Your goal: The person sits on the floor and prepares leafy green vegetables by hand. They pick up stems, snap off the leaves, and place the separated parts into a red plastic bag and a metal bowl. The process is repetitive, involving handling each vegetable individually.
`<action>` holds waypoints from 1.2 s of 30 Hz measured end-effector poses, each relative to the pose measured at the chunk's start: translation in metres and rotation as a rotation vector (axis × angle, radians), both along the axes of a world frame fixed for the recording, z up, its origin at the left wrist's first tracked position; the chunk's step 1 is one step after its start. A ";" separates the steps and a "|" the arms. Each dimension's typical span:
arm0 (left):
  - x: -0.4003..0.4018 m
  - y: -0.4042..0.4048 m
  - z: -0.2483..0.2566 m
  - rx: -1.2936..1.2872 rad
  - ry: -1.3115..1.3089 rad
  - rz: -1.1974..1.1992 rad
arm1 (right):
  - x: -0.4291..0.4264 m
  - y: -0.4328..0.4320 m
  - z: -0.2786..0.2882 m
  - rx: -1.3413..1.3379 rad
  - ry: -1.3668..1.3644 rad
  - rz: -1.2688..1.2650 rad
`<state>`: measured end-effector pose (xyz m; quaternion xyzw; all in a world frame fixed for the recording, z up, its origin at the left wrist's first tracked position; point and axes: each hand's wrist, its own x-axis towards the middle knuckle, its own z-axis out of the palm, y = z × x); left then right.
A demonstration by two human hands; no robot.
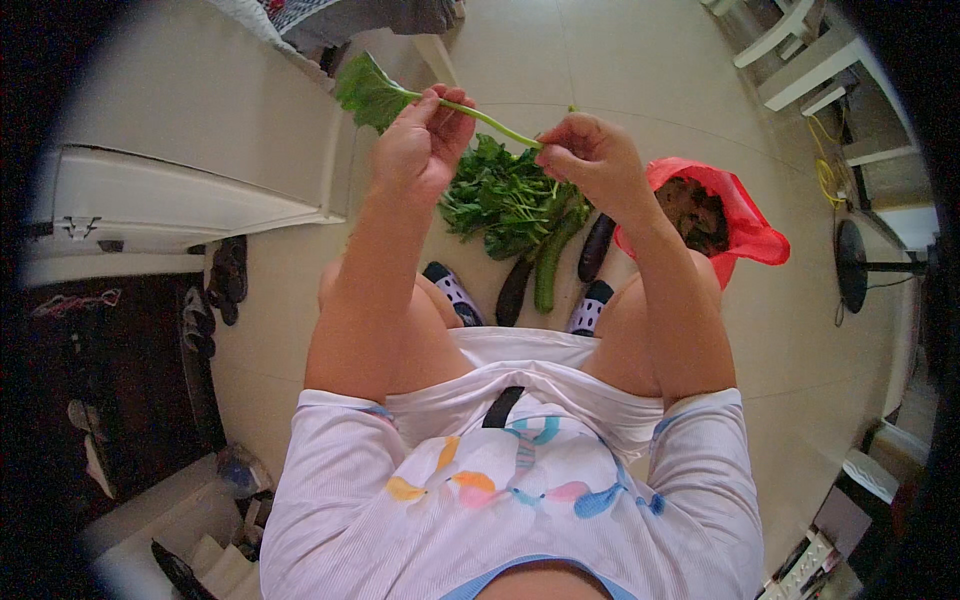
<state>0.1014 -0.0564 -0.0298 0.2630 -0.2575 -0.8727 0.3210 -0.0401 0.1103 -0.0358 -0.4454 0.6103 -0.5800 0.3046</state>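
Stretched between my two hands is one long green stalk [495,125] with a broad green leaf [373,94] at its left end. My left hand [431,139] grips the stalk just below the leaf. The thumb and fingers of my right hand [589,154] pinch its far end. Beneath them, a heap of leafy greens [506,199] lies on the tiled floor. Long green gourds [553,262] stick out from the heap towards me. A dark eggplant [514,292] lies left of the gourds, and another dark eggplant [597,247] lies to their right.
Right of the heap stands an open red plastic bag [750,217] with brownish-green scraps [697,217] inside. A white cabinet [187,187] borders the left side, with dark shoes [229,277] near it. At right are a round black stand base [850,266] and a yellow cable [825,176].
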 end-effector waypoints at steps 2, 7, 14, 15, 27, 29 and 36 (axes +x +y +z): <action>-0.003 0.006 -0.001 -0.020 -0.027 -0.009 | -0.002 0.003 -0.001 0.063 0.072 -0.059; -0.003 0.008 -0.005 0.008 0.026 -0.016 | 0.004 0.002 0.005 -0.098 -0.177 -0.195; 0.004 -0.007 0.005 0.005 0.058 0.143 | -0.077 0.041 0.015 -0.221 0.034 -0.733; 0.007 -0.005 0.010 -0.009 0.031 0.139 | -0.095 0.055 0.016 -0.100 0.254 -0.827; -0.002 0.028 0.016 -0.141 -0.110 -0.141 | -0.132 0.111 -0.011 0.580 0.539 -0.409; -0.004 0.032 0.016 -0.203 -0.107 -0.202 | -0.098 0.084 0.005 0.313 0.323 -0.305; -0.011 0.044 0.015 -0.292 -0.099 -0.319 | -0.008 0.012 0.012 0.255 0.404 0.119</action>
